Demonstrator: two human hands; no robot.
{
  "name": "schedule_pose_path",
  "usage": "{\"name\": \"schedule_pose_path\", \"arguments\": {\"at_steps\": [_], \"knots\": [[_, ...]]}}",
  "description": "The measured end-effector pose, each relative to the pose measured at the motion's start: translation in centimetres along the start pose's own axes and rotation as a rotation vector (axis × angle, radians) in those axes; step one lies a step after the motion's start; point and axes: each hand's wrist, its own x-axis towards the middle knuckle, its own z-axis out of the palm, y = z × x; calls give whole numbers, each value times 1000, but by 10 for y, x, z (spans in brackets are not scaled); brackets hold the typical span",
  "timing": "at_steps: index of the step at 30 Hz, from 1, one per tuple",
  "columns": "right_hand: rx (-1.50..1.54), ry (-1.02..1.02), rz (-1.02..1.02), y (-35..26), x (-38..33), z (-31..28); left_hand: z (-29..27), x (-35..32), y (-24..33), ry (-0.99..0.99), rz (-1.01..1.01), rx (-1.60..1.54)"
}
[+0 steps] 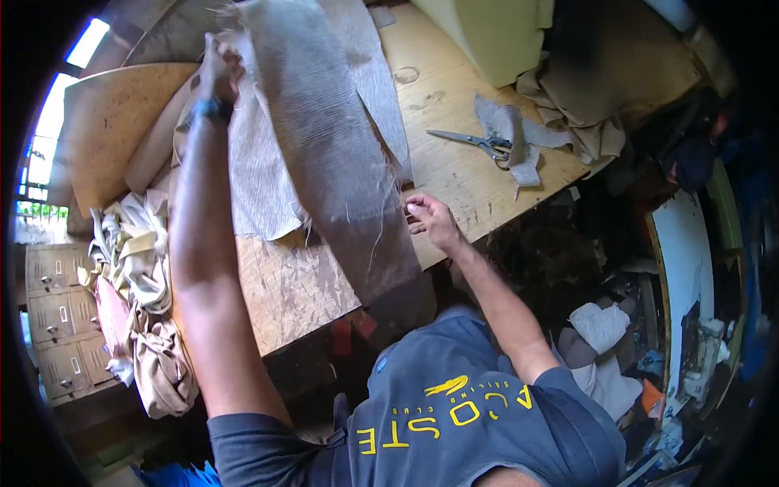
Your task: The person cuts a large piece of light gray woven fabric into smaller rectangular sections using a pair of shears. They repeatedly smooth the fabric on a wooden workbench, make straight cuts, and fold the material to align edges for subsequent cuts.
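A long grey-brown strip of ribbed fabric (324, 122) runs from the far side of the wooden table down over its near edge, its sides frayed with loose threads. At the far left, my left hand (221, 71), with a dark band on the wrist, is closed on the fabric's upper left edge. My right hand (436, 221) is beside the strip's right edge, lower down, with fingers curled and tips drawn together. Anything between those fingertips is too small to make out. Lighter pieces of the same cloth (258, 174) lie beneath the strip.
Dark-handled scissors (479, 142) and grey fabric scraps (513, 134) lie on the wooden table (442, 97) at right. Crumpled beige cloth (158, 357) hangs off the left side. Metal lockers (61, 316) stand beyond it. Yellowish foam (491, 36) is at the back.
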Motion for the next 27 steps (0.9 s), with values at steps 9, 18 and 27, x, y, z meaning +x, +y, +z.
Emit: {"name": "schedule_pose_path", "arguments": {"at_steps": [9, 18, 27], "knots": [[-474, -7, 247, 69, -43, -33, -145, -342, -314, -41, -217, 641], [-1100, -98, 169, 56, -34, -12, -72, -432, -309, -88, -76, 1193], [-698, -139, 168, 54, -33, -30, -92, -431, -320, -297, -469, 353]]}}
